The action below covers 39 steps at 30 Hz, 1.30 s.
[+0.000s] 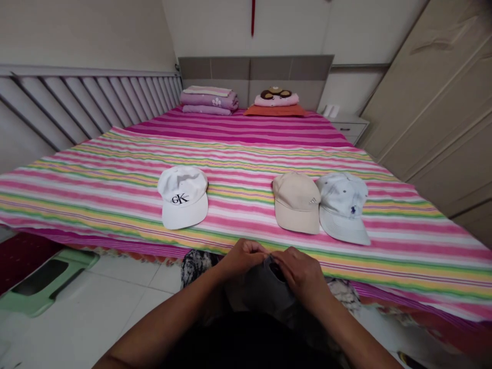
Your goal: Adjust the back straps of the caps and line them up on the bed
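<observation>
My left hand and my right hand meet just below the bed's front edge, both pinched on a grey cap held in my lap. On the striped bedspread lie three caps with brims toward me: a white cap with a black logo on the left, a beige cap right of centre, and a pale blue cap touching the beige one.
Folded purple bedding and a pillow stack sit at the headboard. A green plastic stool stands on the floor at left. A nightstand and wardrobe doors line the right side.
</observation>
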Tool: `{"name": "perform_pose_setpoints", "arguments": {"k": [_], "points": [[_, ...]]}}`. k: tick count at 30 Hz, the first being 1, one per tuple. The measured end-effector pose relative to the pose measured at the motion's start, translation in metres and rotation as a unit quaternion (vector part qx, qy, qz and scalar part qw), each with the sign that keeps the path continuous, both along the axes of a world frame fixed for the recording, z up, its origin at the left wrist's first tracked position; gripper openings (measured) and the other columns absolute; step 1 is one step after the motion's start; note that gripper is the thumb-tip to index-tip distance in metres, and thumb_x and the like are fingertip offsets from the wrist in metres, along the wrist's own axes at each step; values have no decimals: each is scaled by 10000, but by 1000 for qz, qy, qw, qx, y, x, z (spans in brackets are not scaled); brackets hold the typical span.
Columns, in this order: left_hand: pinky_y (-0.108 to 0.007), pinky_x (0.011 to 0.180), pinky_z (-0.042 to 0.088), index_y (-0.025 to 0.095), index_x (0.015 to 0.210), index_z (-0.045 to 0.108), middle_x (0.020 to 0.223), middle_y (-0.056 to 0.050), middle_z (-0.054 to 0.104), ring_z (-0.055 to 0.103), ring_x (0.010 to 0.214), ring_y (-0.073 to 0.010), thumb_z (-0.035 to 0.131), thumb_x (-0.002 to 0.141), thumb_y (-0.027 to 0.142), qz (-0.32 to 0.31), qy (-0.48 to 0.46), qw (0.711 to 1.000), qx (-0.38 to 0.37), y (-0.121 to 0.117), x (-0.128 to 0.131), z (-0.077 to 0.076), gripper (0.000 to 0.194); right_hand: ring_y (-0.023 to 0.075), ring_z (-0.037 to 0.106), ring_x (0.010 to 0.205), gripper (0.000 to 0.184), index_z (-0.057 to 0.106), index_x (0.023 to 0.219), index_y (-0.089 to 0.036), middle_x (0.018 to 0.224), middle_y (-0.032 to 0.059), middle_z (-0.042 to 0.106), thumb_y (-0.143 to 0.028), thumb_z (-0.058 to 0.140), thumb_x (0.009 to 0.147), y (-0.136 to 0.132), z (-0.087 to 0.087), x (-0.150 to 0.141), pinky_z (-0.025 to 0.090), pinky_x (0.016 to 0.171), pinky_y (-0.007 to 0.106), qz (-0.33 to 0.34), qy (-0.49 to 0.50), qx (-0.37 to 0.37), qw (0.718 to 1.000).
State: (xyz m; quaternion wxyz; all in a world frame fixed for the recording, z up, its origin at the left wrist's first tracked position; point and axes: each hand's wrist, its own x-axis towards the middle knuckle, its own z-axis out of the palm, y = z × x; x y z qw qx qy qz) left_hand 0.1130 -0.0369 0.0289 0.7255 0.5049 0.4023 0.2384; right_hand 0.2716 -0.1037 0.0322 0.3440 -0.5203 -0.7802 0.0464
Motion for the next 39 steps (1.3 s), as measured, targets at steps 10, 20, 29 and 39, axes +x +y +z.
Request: {"name": "perform_pose_setpoints", "arguments": {"k": [10, 20, 29, 39], "points": [[-185, 470, 341, 113, 623, 628, 540, -1, 599, 478, 445, -57, 721, 531, 304, -21, -72, 995, -62, -2, -5, 3, 232, 64, 237, 370, 223, 411, 624, -196, 476, -78, 316, -359, 472, 764, 9, 6, -4, 226, 381, 205, -65, 564, -249, 784], [-182, 480, 333, 110, 666, 619, 561, 1, 592, 481, 466, -60, 697, 578, 265, -56, -115, 989, -74, -2, -7, 0, 195, 147, 500, 580, 227, 603, 794, -202, 602, -10, 545, -407, 516, 752, 0, 8, -4, 392, 565, 248, -50, 389, -207, 896], [-183, 475, 336, 99, 666, 606, 579, -11, 580, 476, 470, -60, 723, 562, 273, 42, -160, 986, -15, 20, -38, 24, 234, 81, 364, 443, 316, 526, 578, -164, 478, -46, 442, -451, 621, 668, 17, -1, 8, 289, 443, 199, -63, 581, -292, 757], [-170, 467, 360, 113, 704, 562, 574, 14, 548, 467, 478, -60, 683, 604, 235, 212, -171, 939, 211, 75, -96, 107, 199, 111, 575, 625, 314, 633, 884, -162, 789, 28, 658, -371, 679, 654, 59, 28, -5, 442, 588, 230, 4, 610, -263, 748]]}}
